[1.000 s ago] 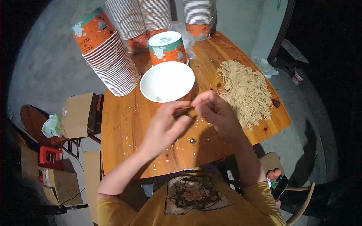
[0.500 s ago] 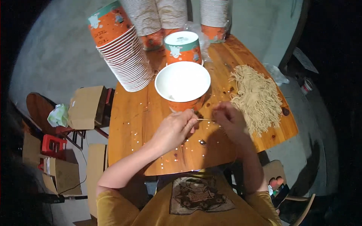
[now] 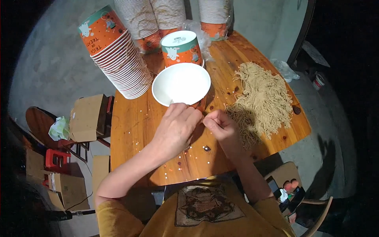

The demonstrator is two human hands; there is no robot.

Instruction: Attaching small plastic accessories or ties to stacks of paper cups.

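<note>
Left hand: I have the bare left hand back uppermost, fingers curled down by the near rim of the tub; its fingertips are hidden, so I cannot tell what they pinch.
Right hand: I see the bare right hand just beside it, thumb and forefinger pressed together; I cannot make out anything between them.
Open tub: a round paper tub, white inside and orange outside, stands mouth up just beyond my left hand; I cannot tell whether they touch.
Upturned tub: behind it, an orange-and-green printed paper tub with a white base sits base up.
Strand heap: a loose heap of beige string lies right of my right hand, partly in shadow.
Leaning stack: nested white-rimmed orange paper tubs tilt at the left.
Table: all these are on a brown wooden tabletop, dotted with small pale specks.
</note>
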